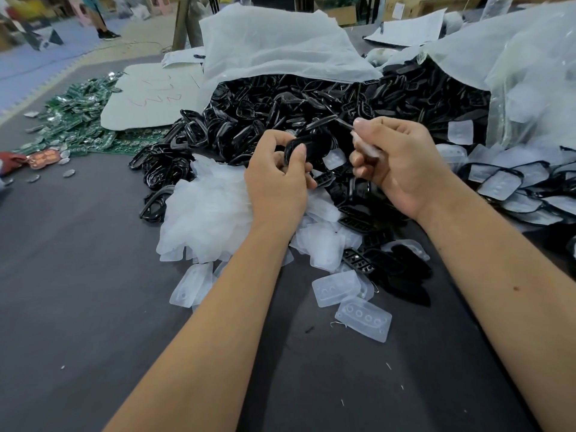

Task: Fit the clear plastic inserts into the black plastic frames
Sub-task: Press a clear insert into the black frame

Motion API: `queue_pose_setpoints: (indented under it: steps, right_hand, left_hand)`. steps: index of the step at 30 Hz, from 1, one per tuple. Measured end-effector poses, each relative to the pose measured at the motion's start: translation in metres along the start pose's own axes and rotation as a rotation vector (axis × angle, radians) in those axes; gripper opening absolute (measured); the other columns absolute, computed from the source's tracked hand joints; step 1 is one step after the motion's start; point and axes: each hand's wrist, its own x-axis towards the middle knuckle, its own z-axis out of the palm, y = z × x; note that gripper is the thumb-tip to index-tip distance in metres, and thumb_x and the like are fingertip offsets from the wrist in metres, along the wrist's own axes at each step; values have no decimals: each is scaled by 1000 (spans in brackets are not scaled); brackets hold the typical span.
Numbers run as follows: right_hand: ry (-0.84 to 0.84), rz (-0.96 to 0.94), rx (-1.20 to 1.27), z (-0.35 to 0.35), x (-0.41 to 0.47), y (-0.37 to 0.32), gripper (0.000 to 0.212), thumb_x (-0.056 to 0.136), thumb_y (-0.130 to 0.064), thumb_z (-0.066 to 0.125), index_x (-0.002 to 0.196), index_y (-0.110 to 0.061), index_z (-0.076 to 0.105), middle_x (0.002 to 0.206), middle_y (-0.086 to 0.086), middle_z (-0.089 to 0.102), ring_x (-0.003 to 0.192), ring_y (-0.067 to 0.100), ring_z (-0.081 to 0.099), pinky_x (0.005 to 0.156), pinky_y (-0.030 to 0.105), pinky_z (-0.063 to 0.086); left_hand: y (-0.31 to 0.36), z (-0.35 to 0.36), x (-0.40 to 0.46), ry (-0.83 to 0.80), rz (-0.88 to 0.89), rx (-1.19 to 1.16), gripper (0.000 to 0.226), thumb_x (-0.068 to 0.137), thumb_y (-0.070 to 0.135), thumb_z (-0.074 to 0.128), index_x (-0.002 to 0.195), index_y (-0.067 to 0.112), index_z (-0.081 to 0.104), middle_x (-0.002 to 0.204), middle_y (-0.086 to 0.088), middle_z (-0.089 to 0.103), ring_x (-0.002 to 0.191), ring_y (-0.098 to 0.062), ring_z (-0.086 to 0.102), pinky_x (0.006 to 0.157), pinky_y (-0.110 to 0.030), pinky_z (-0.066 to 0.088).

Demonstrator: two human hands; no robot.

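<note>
Left hand (277, 173) pinched a black frame (307, 148), right hand (396, 160) pinched a clear insert (366, 148) just beside it above the frame pile (311, 110); best move looked like squaring the insert's edges to the opening before pressing evenly.

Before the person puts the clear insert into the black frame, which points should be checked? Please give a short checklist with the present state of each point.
1. Left hand has a firm grip on the black frame: ok.
2. Right hand pinches a clear insert: ok.
3. Only one insert in the right hand: cannot tell, the fingers hide part of it.
4. Insert already seated in the frame: not ok, the two are apart.
5. Frame opening free of other parts: cannot tell, the thumb covers it.
6. Spare inserts within reach on the table: ok.
</note>
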Motion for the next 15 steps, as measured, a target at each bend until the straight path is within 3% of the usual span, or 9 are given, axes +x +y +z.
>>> queue_pose_setpoints:
  steps: [3, 7, 11, 15]
  right_hand:
    - [-7, -17, 18, 1, 3, 4, 9, 96, -5, 69, 88, -7, 72, 73, -1, 65, 68, 14, 61, 62, 23, 52]
    - [-21, -73, -66, -2, 4, 12, 28, 90, 3, 74, 113, -12, 71, 78, -3, 69, 75, 12, 68, 71, 25, 57]
    - [6, -144, -212, -1, 5, 16, 19, 86, -1, 82, 102, -9, 76, 91, 8, 76, 87, 21, 71, 87, 35, 60]
    - [44, -244, -340, 2, 4, 15, 15, 89, -5, 80, 95, -18, 82, 92, 6, 80, 83, 16, 70, 82, 28, 59]
  left_hand:
    - [0, 0, 0, 0, 3, -1, 3, 103, 11, 59, 103, 13, 59, 73, -9, 66, 52, -15, 63, 55, -30, 51]
    - [-2, 0, 0, 7, 1, 1, 1, 103, 13, 59, 102, 14, 59, 72, -7, 67, 53, -14, 64, 53, -29, 50]
    - [-2, 1, 0, -13, -24, 6, 5, 103, 14, 60, 100, 18, 59, 72, -7, 68, 52, -14, 65, 50, -25, 47]
    - [0, 1, 0, -27, -37, 20, 7, 102, 14, 62, 97, 19, 61, 74, -12, 71, 51, -14, 66, 48, -22, 46]
